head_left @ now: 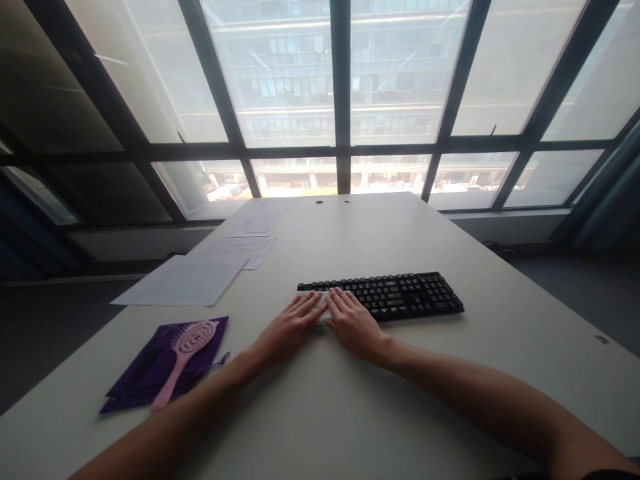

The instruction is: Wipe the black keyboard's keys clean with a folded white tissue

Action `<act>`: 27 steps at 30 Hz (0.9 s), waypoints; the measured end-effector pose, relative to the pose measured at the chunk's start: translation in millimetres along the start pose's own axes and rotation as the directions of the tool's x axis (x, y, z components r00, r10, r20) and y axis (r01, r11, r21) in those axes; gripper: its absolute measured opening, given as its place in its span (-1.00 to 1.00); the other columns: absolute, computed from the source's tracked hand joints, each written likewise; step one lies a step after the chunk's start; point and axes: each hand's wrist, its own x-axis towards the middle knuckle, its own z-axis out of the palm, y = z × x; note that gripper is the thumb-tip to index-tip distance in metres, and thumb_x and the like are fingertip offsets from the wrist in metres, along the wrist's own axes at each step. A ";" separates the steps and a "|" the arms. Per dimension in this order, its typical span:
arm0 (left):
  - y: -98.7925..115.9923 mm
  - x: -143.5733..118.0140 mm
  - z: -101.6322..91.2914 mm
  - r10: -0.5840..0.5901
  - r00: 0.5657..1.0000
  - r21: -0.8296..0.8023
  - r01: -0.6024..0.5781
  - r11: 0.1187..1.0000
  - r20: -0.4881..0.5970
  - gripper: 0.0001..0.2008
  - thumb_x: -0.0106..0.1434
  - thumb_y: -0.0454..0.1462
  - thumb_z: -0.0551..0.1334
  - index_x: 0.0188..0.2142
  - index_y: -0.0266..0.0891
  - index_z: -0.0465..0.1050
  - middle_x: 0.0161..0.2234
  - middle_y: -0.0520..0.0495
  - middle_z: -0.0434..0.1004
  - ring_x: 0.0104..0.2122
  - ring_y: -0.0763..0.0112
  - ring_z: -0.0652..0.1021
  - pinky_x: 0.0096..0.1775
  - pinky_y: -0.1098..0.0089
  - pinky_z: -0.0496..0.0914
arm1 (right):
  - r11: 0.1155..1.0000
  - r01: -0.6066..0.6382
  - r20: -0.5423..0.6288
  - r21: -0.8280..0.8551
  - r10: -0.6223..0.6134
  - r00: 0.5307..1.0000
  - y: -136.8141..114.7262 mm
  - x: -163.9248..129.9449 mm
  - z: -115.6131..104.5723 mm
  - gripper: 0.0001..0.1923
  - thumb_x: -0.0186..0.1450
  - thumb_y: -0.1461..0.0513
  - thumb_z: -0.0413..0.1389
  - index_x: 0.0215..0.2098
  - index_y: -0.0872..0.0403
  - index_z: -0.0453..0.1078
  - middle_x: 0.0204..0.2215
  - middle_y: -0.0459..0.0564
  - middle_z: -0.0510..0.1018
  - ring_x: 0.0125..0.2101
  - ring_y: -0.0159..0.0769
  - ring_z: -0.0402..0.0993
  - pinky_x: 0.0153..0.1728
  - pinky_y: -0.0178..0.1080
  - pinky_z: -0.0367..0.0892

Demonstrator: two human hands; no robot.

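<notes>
A black keyboard [415,293] lies on the white table. Over its left end, my left hand [295,321] rests palm down, fingers stretched out flat. Beside it my right hand [354,323] lies the same way, its fingertips close to those of the left. Beneath the fingers of both hands shows a thin white piece [325,292], which looks like paper or cloth; most of it is hidden. Neither hand is closed around anything.
At the left, a pink hairbrush [193,343] lies on a purple drawstring pouch [150,360]. Printed paper sheets [187,279] are spread along the table's left edge. Large windows [285,73] stand beyond the table's [360,227] far end.
</notes>
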 end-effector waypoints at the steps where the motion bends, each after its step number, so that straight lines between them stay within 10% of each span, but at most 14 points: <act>1: 1.3 0.4 -2.1 0.003 1.000 -0.010 -0.003 1.000 -0.005 -0.49 0.52 -0.24 0.04 0.42 -0.02 0.08 0.39 -0.10 0.15 0.38 0.15 0.20 0.34 0.01 0.19 | 1.000 -0.002 -0.002 0.000 0.002 1.000 -0.4 0.0 -0.4 -0.43 0.46 0.19 0.04 0.34 0.39 0.21 0.35 0.40 0.20 0.38 0.06 0.08 0.36 0.06 0.09; 27: 6.0 1.7 2.4 -0.013 1.000 0.029 0.014 0.999 -0.017 -0.48 0.51 -0.28 -0.01 0.42 -0.25 0.06 0.39 -0.23 0.15 0.38 0.18 0.20 0.34 0.05 0.23 | 0.990 0.119 -0.011 0.073 -0.119 0.993 -3.8 1.5 -9.6 -0.48 0.38 0.41 -0.01 0.30 0.29 0.28 0.28 0.24 0.37 0.31 -0.14 0.25 0.35 -0.12 0.15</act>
